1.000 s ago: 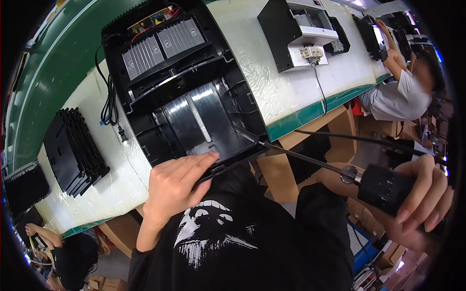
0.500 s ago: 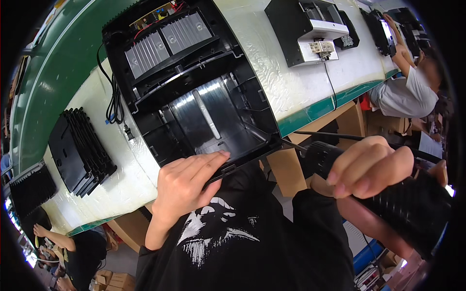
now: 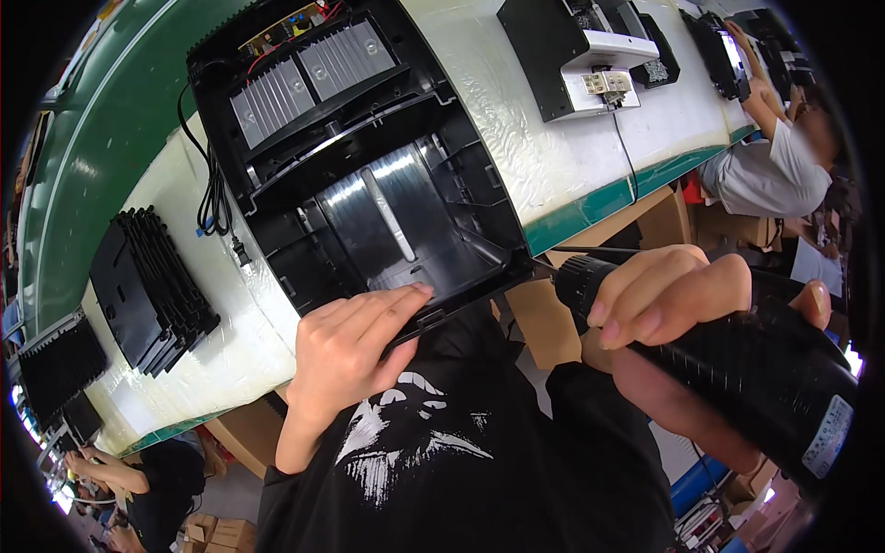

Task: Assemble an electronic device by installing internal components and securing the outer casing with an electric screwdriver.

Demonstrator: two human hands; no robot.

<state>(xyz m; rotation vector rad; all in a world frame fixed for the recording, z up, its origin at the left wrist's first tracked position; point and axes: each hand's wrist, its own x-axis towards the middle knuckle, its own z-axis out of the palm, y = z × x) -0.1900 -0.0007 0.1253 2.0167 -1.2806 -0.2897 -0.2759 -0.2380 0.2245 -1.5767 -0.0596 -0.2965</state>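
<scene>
A large black plastic housing (image 3: pixel 502 198) lies on the table in front of me, its open side up. Ribbed silver metal plates (image 3: pixel 346 63) and a circuit board with wires sit in its far part; the near part is a deep, shiny black hollow. My left hand (image 3: pixel 350 346) is closed on the near edge, fingers over the rim and thumb below. On the right, my right hand (image 3: pixel 678 288) grips a black electric screwdriver (image 3: pixel 747 378), tilted, its bit pointing at the housing's near right corner. Whether the bit touches a screw is too small to tell.
A stack of black plastic panels (image 3: pixel 152 290) and a coiled black cable (image 3: pixel 215 198) lie left of the housing. Further right stands a black and silver metal unit (image 3: pixel 599 69). Cardboard boxes (image 3: pixel 544 323) are below the table edge. Other people work at both sides.
My right hand and the screwdriver have moved left, closer to the housing's near right corner. The housing has shifted slightly left in view; my left hand keeps its hold.
</scene>
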